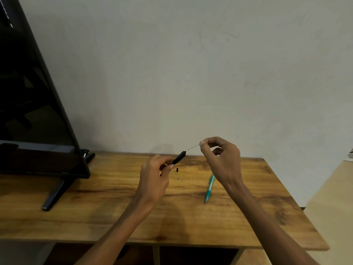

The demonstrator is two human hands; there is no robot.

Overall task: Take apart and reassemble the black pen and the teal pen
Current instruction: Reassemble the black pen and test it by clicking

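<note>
My left hand (154,175) grips the black pen barrel (179,157) above the table, its open end pointing up and right. Just right of that end, my right hand (221,157) pinches a thin refill (193,147) between thumb and forefinger; the refill's tip is a short gap from the barrel. On the wooden table (114,217) below lie a small black pen piece (177,169) and a tiny pale piece (178,178). The teal pen (209,188) lies whole on the table to the right, partly behind my right wrist.
A black flat screen (34,111) on a stand foot (54,196) fills the left side of the table. A pale wall rises right behind the table. The table's right edge drops off near a beige floor (332,207).
</note>
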